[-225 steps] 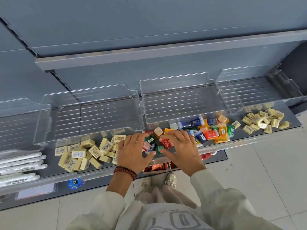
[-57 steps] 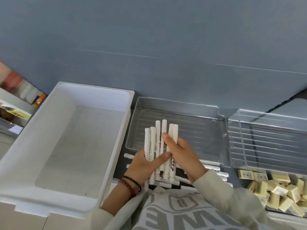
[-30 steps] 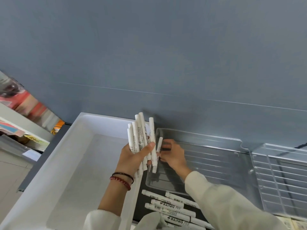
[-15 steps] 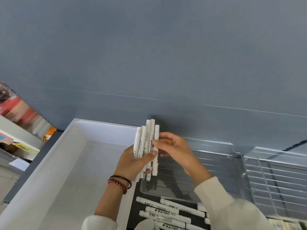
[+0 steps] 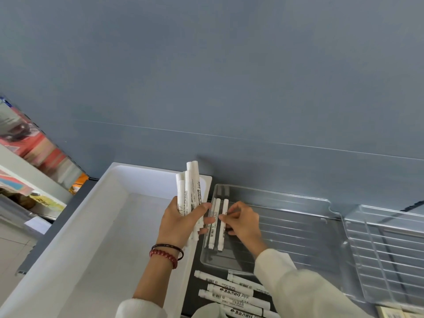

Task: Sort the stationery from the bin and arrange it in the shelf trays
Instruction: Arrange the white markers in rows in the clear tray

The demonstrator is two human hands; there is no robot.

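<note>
Blurred shelves [image 5: 27, 157] show at 9 o'clock of the view. A white bin [image 5: 91, 237] fills the lower left, with its long side running toward 1 o'clock. Over its right rim the left hand [image 5: 181, 222] grips a bundle [image 5: 191, 191] of white markers, thumb laid across them and their ends pointing to 12 o'clock. Bracelets [image 5: 165, 253] circle the wrist.

At 3 o'clock of the bin a clear tray [image 5: 286, 226] lies on the dark shelf [image 5: 191, 301]. A pair [image 5: 212, 223] of markers lies side by side at the tray's left end, pointing toward 12 o'clock. The right hand [image 5: 243, 223], at 3 o'clock of the pair, pinches the right-hand marker near its middle with curled fingertips.

At 6 o'clock of the tray, loose markers [image 5: 229, 292] lie crosswise on the shelf, partly hidden by the sleeve [image 5: 298, 290]. A second tray [image 5: 390, 249] sits at 3 o'clock of the first, right against it. Yellowish erasers [image 5: 390, 314] peek in at the 5 o'clock corner.
</note>
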